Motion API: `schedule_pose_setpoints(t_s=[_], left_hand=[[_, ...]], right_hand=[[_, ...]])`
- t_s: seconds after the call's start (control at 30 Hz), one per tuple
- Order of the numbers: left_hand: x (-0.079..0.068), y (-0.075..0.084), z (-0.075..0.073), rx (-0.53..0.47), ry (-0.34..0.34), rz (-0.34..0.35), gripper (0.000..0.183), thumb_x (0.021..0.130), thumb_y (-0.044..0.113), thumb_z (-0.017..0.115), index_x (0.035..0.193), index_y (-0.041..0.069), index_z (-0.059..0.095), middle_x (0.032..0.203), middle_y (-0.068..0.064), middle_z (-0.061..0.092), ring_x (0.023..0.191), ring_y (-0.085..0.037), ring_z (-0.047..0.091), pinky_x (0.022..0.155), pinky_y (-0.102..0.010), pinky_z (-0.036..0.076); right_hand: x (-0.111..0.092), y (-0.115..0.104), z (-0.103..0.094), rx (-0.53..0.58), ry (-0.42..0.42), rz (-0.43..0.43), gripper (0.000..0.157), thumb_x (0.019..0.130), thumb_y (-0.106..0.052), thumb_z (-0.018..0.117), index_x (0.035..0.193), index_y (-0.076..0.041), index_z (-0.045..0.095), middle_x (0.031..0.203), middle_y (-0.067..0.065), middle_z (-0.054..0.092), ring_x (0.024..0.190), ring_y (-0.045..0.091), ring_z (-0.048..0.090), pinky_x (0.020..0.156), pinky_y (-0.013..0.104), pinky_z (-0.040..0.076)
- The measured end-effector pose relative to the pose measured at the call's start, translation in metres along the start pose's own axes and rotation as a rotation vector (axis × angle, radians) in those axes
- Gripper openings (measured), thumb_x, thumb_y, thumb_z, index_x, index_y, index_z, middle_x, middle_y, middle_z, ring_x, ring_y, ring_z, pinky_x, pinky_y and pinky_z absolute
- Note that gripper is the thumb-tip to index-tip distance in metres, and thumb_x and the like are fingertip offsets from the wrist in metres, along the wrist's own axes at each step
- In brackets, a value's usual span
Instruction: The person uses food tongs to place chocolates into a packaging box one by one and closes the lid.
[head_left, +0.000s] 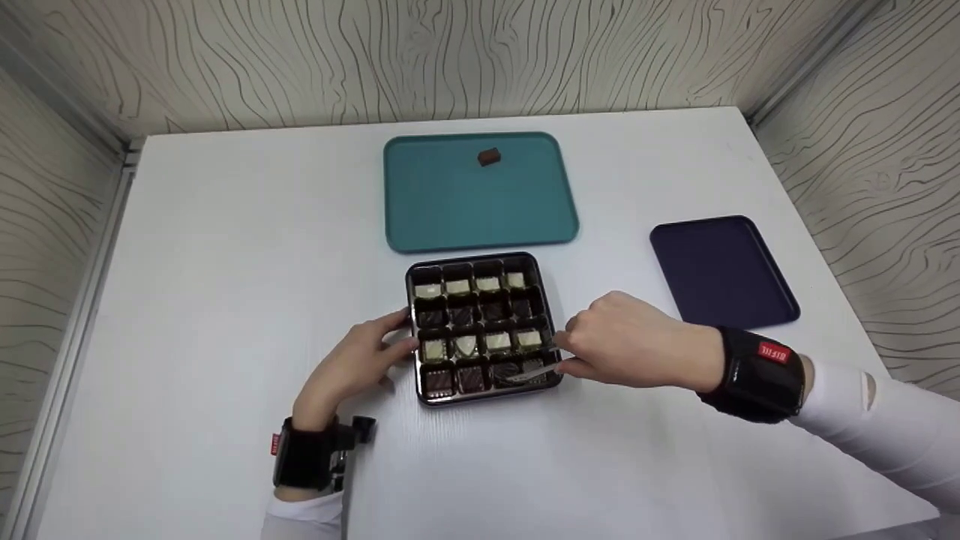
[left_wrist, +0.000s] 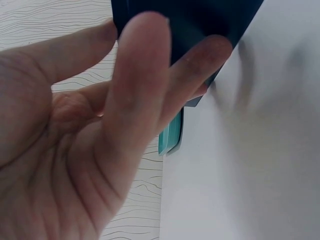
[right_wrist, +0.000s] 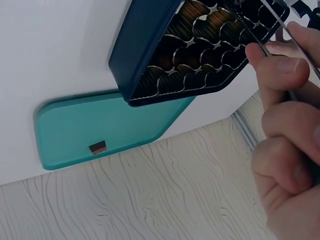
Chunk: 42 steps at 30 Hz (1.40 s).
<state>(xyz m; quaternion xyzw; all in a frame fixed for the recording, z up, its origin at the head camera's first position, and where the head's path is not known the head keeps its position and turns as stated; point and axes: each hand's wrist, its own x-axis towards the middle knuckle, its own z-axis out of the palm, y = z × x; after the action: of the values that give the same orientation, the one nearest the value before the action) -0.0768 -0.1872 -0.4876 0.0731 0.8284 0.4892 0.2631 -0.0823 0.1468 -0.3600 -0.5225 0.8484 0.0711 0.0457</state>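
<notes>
A dark square box (head_left: 413, 375) divided into compartments holds rows of white and dark chocolates (head_left: 470, 379). In the head view my left hand (head_left: 352, 362) touches the box's left side with its fingertips. The left wrist view shows its fingers mostly straight against the dark box wall (left_wrist: 192, 20). From the right, my right hand (head_left: 626, 341) grips metal tweezers (head_left: 536, 371), whose tips reach down over the dark chocolates in the front row. The right wrist view shows the two thin tweezer arms (right_wrist: 280, 21) between thumb and fingers. Whether the tips touch a chocolate cannot be told.
Behind the box lies a teal tray (head_left: 472, 206) with one small brown chocolate (head_left: 489, 156) near its back edge. A dark purple tray (head_left: 724, 270) is to the right, beyond my right hand. The white table (head_left: 225, 262) meets patterned walls at the back and sides.
</notes>
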Motion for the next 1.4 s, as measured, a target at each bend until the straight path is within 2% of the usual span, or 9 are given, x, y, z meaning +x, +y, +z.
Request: schedule_pose_setpoints(t_s=[0.1,0.27,0.43,0.53,0.7,0.83,0.97,1.2,1.4], left_hand=[[0.0,0.001,0.0,0.009,0.004,-0.001,0.061,0.108,0.024,0.059,0.161,0.001,0.038,0.147,-0.023,0.063,0.095,-0.022,0.077,0.065,-0.029,0.057],[0.0,0.0,0.0,0.0,0.009,-0.003,0.06,0.108,0.023,0.059,0.161,0.002,0.04,0.142,-0.024,0.066,0.095,-0.024,0.078,0.065,-0.029,0.058],[0.001,0.0,0.002,-0.015,0.009,0.004,0.06,0.108,0.022,0.059,0.161,0.002,0.04,0.144,-0.024,0.065,0.095,-0.025,0.078,0.064,-0.03,0.06],[0.002,0.0,0.003,-0.02,0.011,0.002,0.06,0.108,0.023,0.059,0.161,0.003,0.04,0.146,-0.023,0.064,0.094,-0.024,0.078,0.065,-0.03,0.06],[0.002,0.0,0.002,-0.024,0.004,0.015,0.059,0.108,0.023,0.059,0.161,0.004,0.041,0.148,-0.022,0.063,0.094,-0.023,0.077,0.065,-0.031,0.06],[0.002,-0.001,0.002,-0.021,0.005,0.011,0.059,0.108,0.023,0.059,0.161,0.005,0.041,0.146,-0.022,0.064,0.093,-0.023,0.077,0.064,-0.031,0.06],[0.002,0.0,0.002,-0.009,0.008,0.004,0.06,0.108,0.023,0.059,0.161,0.004,0.04,0.149,-0.021,0.062,0.093,-0.022,0.078,0.066,-0.031,0.06],[0.001,-0.001,0.001,0.0,0.008,0.001,0.061,0.108,0.024,0.059,0.162,0.003,0.039,0.144,-0.021,0.066,0.091,-0.021,0.077,0.067,-0.031,0.059],[0.001,-0.001,0.0,0.016,0.008,0.004,0.061,0.108,0.025,0.059,0.161,0.003,0.039,0.147,-0.021,0.064,0.088,-0.02,0.077,0.074,-0.031,0.059]], right_hand=[[0.01,-0.002,-0.004,-0.019,-0.034,-0.009,0.043,0.091,-0.035,0.08,0.06,-0.018,0.055,0.054,-0.005,0.058,0.045,0.009,0.048,0.045,0.028,0.043],[0.028,-0.006,-0.009,-0.086,-0.079,-0.051,0.059,0.088,-0.038,0.083,0.055,-0.02,0.037,0.051,-0.007,0.047,0.045,0.007,0.034,0.043,0.026,0.037],[0.039,-0.013,-0.01,-0.195,-0.06,-0.137,0.058,0.083,-0.036,0.085,0.054,-0.02,0.038,0.052,-0.01,0.036,0.053,0.006,0.017,0.042,0.023,0.023],[0.041,-0.015,-0.007,-0.24,-0.027,-0.169,0.056,0.082,-0.029,0.085,0.052,-0.021,0.038,0.053,-0.01,0.032,0.056,0.008,0.012,0.043,0.023,0.015],[0.04,-0.015,-0.002,-0.224,-0.011,-0.171,0.052,0.079,-0.019,0.082,0.052,-0.021,0.037,0.054,-0.01,0.03,0.057,0.008,0.012,0.044,0.023,0.013],[0.04,-0.015,-0.001,-0.22,-0.011,-0.147,0.055,0.08,-0.029,0.085,0.051,-0.02,0.038,0.054,-0.01,0.029,0.056,0.007,0.012,0.043,0.023,0.015],[0.038,-0.014,-0.005,-0.196,-0.02,-0.124,0.061,0.081,-0.034,0.086,0.053,-0.02,0.033,0.056,-0.009,0.022,0.056,0.007,0.012,0.045,0.023,0.013],[0.035,-0.012,-0.012,-0.179,-0.027,-0.112,0.055,0.081,-0.028,0.084,0.055,-0.02,0.037,0.053,-0.01,0.031,0.052,0.006,0.018,0.041,0.024,0.027],[0.038,-0.015,-0.014,-0.193,-0.009,-0.137,0.059,0.081,-0.023,0.084,0.054,-0.021,0.032,0.056,-0.01,0.023,0.056,0.007,0.012,0.045,0.023,0.014]])
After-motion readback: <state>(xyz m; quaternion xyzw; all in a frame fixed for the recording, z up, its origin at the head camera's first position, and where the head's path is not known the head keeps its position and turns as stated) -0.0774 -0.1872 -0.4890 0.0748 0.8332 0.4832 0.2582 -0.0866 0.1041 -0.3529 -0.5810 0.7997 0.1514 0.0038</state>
